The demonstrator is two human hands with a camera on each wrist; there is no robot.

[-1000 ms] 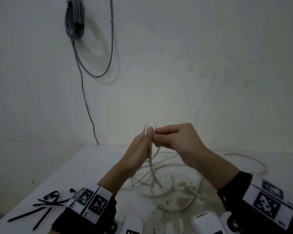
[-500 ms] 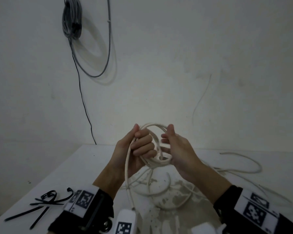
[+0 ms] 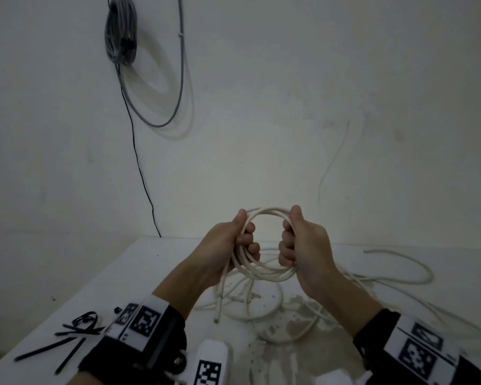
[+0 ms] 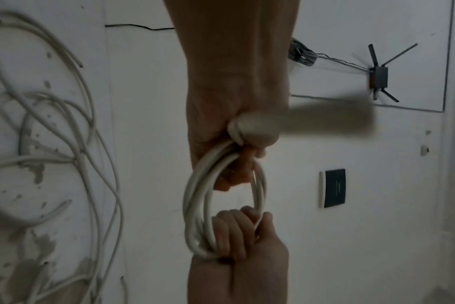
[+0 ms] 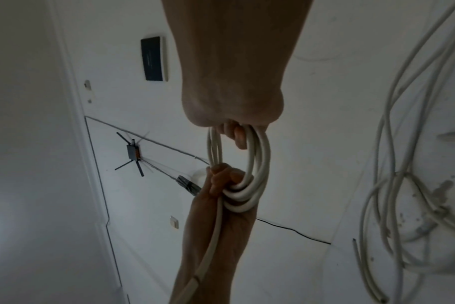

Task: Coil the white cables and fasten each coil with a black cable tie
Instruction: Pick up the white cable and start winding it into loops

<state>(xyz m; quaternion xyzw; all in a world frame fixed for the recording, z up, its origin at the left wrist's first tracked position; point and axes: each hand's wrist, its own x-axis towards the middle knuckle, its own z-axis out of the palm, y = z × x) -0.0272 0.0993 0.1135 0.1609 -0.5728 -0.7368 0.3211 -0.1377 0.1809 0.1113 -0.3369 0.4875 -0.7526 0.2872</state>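
Note:
A white cable coil (image 3: 264, 269) of several loops hangs in the air above the table, held upright between both hands. My left hand (image 3: 233, 245) grips its left side, fingers curled through the ring, and my right hand (image 3: 300, 245) grips its right side the same way. A loose tail of the cable (image 3: 222, 290) drops from the left hand to the table. In the left wrist view the coil (image 4: 195, 205) runs from my left hand (image 4: 237, 160) down to the right hand (image 4: 237, 236). The right wrist view shows the coil (image 5: 257, 164) likewise. Black cable ties (image 3: 67, 337) lie at the table's near left.
More loose white cables (image 3: 386, 276) sprawl over the white table (image 3: 122, 279) beneath and to the right of my hands. A grey cable bundle (image 3: 121, 31) hangs on the wall at upper left. A router (image 4: 378, 77) is fixed to the wall.
The hands went from pinching cable strands together to forming loops, then drew apart; the cable is now a round coil held on both sides.

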